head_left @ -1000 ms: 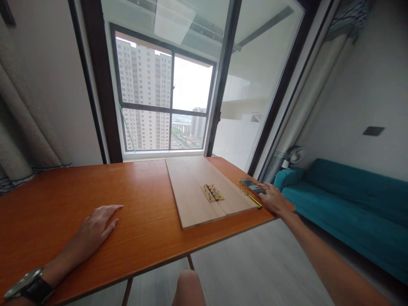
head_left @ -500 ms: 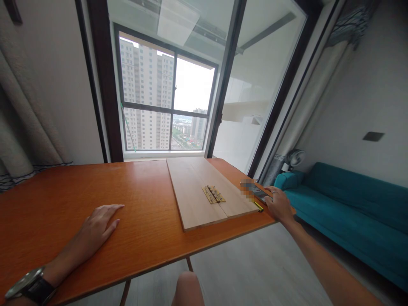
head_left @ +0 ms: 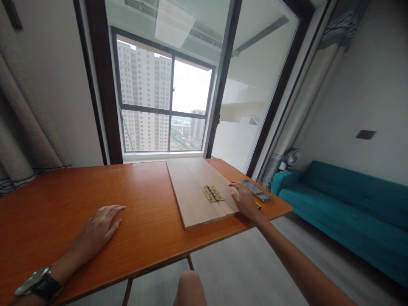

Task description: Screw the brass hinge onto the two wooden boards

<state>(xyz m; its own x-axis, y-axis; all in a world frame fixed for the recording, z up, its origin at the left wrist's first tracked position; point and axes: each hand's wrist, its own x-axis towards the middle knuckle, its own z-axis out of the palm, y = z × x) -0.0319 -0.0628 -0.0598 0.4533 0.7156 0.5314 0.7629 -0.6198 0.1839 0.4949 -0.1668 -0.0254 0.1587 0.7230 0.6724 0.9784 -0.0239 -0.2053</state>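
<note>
My left hand (head_left: 101, 223) lies on the orange-brown tabletop with its fingers stretched out, holding nothing. Over the right edge of two pale wooden boards (head_left: 186, 199), laid side by side, is my right hand (head_left: 244, 199), fingers extended and nothing visible in them. A brass-coloured hinge (head_left: 212, 194) lies across the seam between the boards, with several small screws standing on it. To the right of my right hand a phone (head_left: 256, 190) rests on the table. A yellow-and-black object (head_left: 258, 205) is partly hidden behind my right wrist.
The table (head_left: 134, 187) has its front edge close to my knee (head_left: 190, 289). Beyond its far side are a glass door and a window (head_left: 165, 97). A teal sofa (head_left: 344, 212) and a small fan (head_left: 291, 157) stand at the right.
My right hand has moved left from the phone to the right edge of the boards, letting go of the phone, which now lies flat. My left hand stays in place.
</note>
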